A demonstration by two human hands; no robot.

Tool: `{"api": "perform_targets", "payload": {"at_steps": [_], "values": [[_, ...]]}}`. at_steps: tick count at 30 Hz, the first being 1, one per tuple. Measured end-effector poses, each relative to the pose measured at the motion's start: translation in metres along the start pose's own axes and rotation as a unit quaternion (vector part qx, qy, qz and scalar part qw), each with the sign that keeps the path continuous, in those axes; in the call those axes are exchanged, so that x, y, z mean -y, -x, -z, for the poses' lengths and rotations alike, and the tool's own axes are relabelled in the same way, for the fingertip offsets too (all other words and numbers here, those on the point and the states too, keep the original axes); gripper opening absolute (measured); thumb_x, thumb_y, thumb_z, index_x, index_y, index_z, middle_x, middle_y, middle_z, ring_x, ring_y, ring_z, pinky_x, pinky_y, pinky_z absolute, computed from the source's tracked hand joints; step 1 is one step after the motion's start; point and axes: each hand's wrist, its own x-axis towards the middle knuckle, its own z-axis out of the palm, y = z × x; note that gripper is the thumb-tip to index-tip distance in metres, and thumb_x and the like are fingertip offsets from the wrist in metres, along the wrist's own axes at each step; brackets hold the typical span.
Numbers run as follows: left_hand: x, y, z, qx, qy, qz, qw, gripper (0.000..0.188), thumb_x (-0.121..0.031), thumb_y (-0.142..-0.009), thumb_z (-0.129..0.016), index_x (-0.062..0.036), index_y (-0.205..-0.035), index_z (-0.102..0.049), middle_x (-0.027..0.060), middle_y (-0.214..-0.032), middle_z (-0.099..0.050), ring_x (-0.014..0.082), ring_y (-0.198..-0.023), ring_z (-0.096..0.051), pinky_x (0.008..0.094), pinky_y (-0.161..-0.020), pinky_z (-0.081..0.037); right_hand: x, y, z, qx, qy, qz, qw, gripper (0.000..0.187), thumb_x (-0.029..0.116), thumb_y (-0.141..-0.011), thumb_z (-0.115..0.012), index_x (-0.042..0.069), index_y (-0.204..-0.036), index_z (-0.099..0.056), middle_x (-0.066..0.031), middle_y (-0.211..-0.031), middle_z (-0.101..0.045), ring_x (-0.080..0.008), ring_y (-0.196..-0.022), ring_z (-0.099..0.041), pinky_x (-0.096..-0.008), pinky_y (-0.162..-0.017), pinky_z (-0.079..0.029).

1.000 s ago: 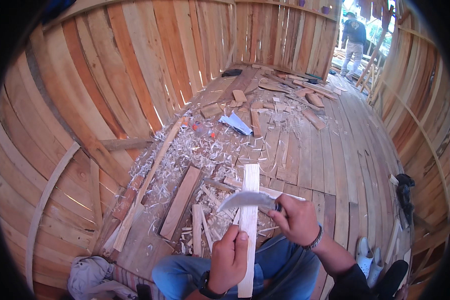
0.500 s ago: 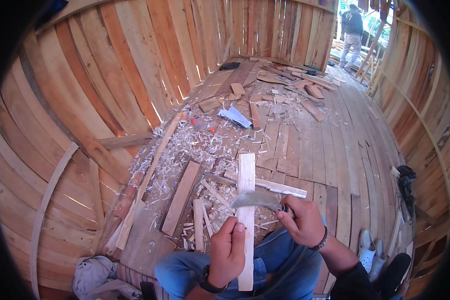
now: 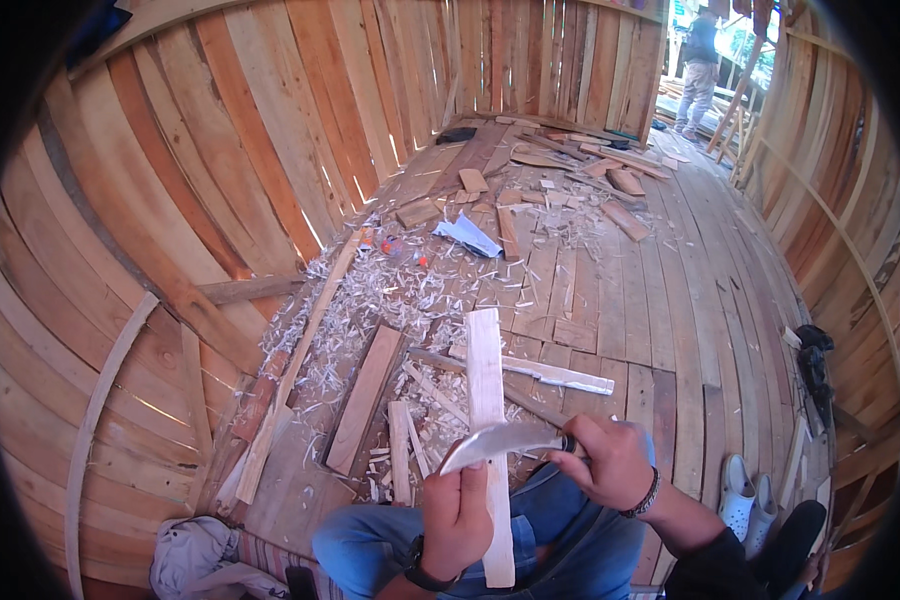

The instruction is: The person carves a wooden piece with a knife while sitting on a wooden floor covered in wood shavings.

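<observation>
A pale wooden slat (image 3: pixel 486 370) stands lengthwise in front of me, its lower end between my legs. Wrapped around its left edge, my left hand (image 3: pixel 457 515) grips it below the middle. My right hand (image 3: pixel 607 462) is closed on the dark handle of a knife with a broad curved blade (image 3: pixel 500 443). That blade lies across the slat's face, its tip pointing left and sitting just above my left fingers; whether the tip touches them I cannot tell. On the floor beyond are a reddish plank (image 3: pixel 366 398) and another pale strip (image 3: pixel 545 373).
Curled wood shavings (image 3: pixel 390 290) cover the floor ahead and left, beside a long batten (image 3: pixel 305 350). Offcuts (image 3: pixel 625 182) lie farther back near a folded paper (image 3: pixel 468 236). Pale clogs (image 3: pixel 738 500) stand at right, a grey cloth bag (image 3: pixel 192 558) at left. A person (image 3: pixel 699 75) stands outside the doorway.
The knife has moved down the slat, nearer my left hand, with its blade tip now lower left. The slat's top has tilted slightly left.
</observation>
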Motion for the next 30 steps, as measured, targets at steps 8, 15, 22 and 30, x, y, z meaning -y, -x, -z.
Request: {"api": "perform_targets", "payload": {"at_steps": [8, 15, 22, 30], "values": [[0.001, 0.002, 0.003, 0.036, -0.006, 0.013, 0.999, 0.025, -0.014, -0.099, -0.042, 0.0051, -0.099, -0.058, 0.0061, -0.057, -0.048, 0.0087, -0.053, -0.041, 0.0298, -0.048, -0.032, -0.006, -0.002, 0.001, -0.031, 0.012, -0.004, 0.999, 0.033, 0.038, -0.081, -0.067, 0.008, -0.081, -0.052, -0.0072, -0.063, -0.054, -0.0275, -0.053, -0.058, -0.0376, -0.045, -0.043], [-0.007, 0.004, 0.003, 0.089, -0.052, 0.034, 0.994, 0.022, -0.014, -0.098, -0.043, 0.004, -0.098, -0.057, 0.0092, -0.058, -0.05, 0.0136, -0.051, -0.046, 0.0319, -0.049, -0.035, -0.004, -0.01, 0.01, -0.037, 0.035, -0.026, 0.998, 0.031, 0.035, -0.081, -0.067, 0.008, -0.081, -0.052, -0.0076, -0.06, -0.052, -0.0277, -0.053, -0.058, -0.0382, -0.044, -0.043], [-0.014, 0.003, 0.003, 0.077, -0.061, 0.027, 0.995, 0.021, -0.013, -0.096, -0.045, 0.0032, -0.093, -0.058, 0.0119, -0.057, -0.049, 0.0174, -0.048, -0.046, 0.0318, -0.048, -0.036, -0.01, -0.014, 0.019, -0.054, 0.031, -0.052, 0.997, 0.029, 0.033, -0.082, -0.066, 0.007, -0.083, -0.053, -0.0094, -0.064, -0.056, -0.0287, -0.052, -0.058, -0.0383, -0.046, -0.045], [-0.022, 0.006, 0.006, 0.108, -0.052, 0.079, 0.99, 0.025, -0.016, -0.098, -0.043, 0.0051, -0.098, -0.057, 0.0028, -0.069, -0.051, 0.0075, -0.064, -0.042, 0.025, -0.057, -0.035, -0.008, -0.011, 0.022, -0.035, 0.025, -0.02, 0.999, 0.028, 0.033, -0.081, -0.067, 0.008, -0.081, -0.053, -0.0068, -0.064, -0.055, -0.0273, -0.052, -0.058, -0.037, -0.046, -0.044]]}}
